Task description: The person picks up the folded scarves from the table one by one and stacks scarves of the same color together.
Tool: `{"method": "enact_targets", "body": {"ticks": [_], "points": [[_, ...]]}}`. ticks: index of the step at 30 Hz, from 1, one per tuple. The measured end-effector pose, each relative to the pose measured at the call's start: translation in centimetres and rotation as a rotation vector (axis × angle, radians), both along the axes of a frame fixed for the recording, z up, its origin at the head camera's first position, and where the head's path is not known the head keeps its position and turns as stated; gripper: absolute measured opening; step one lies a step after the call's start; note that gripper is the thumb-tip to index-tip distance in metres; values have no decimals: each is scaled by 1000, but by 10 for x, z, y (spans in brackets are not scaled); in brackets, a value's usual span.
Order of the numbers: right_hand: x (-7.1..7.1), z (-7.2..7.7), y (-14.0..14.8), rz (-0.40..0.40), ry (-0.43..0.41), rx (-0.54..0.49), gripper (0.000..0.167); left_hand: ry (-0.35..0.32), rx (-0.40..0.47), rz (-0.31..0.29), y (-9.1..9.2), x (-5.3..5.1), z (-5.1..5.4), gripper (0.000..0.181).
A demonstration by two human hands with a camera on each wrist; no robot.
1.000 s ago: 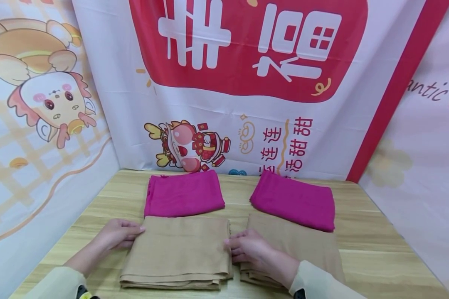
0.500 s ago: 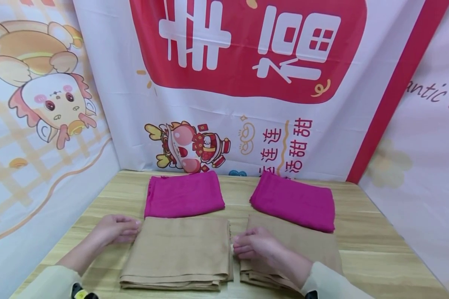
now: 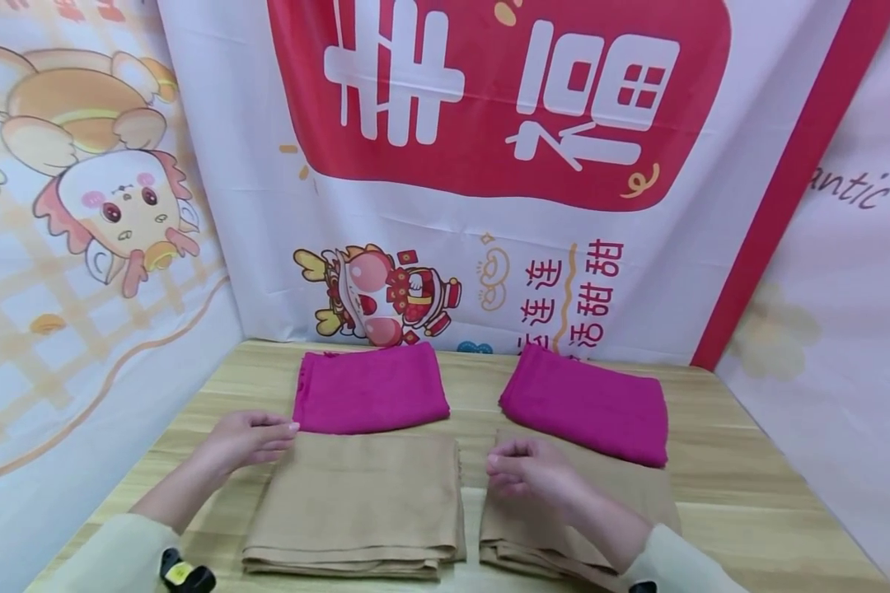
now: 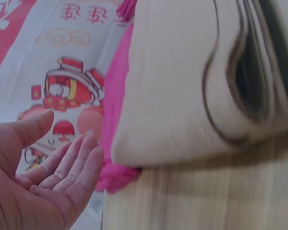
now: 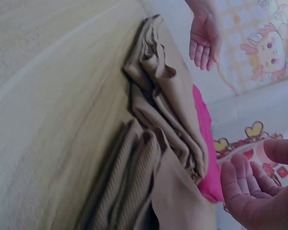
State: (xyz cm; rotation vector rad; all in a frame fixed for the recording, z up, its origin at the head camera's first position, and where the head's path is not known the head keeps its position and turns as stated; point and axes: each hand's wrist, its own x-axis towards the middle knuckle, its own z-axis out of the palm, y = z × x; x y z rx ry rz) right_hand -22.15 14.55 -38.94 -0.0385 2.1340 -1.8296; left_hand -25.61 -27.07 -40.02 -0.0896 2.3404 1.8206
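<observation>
A folded tan cloth [image 3: 363,494] lies at the front left of the table, its folded layers showing along the near edge. My left hand [image 3: 248,442] is at its far left corner, and in the left wrist view its fingers are loosely bent with nothing between them. Over a second folded tan cloth [image 3: 586,494] on the right, my right hand [image 3: 530,468] hovers with relaxed fingers and holds nothing. Behind the tan cloths lie two folded magenta cloths, the left one [image 3: 371,389] and the right one [image 3: 586,403].
The wooden table [image 3: 742,494] carries all the cloths. A white and red printed curtain [image 3: 482,206] hangs at the back edge. Printed cloth walls stand at the left [image 3: 104,329] and right [image 3: 823,329].
Both hands have let go of the left tan cloth's sides. The right hand has moved right and away, and both hands have risen. The view has shifted slightly.
</observation>
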Motion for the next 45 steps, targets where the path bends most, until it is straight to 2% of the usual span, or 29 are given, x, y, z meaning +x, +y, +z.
{"method": "enact_targets", "body": {"ticks": [6, 11, 16, 19, 23, 29, 38, 45], "points": [[-1, 5, 18, -53, 46, 22, 19, 42, -54, 8, 34, -2, 6, 47], [1, 9, 37, -69, 42, 13, 17, 50, -38, -3, 63, -3, 9, 39], [5, 14, 59, -73, 21, 14, 22, 44, 1, -54, 87, -6, 13, 39], [8, 14, 73, -74, 35, 12, 22, 43, 11, -89, 101, -8, 15, 38], [10, 12, 91, -82, 57, 15, 22, 27, 19, -106, 119, -11, 19, 34], [13, 11, 118, -128, 89, 55, 21, 28, 13, -170, 146, -14, 20, 32], [17, 5, 167, -231, 87, 176, 36, 54, 14, -299, 192, -15, 16, 33], [20, -3, 199, -258, 79, 267, 54, 20, 13, -335, 227, -12, 0, 26]]}}
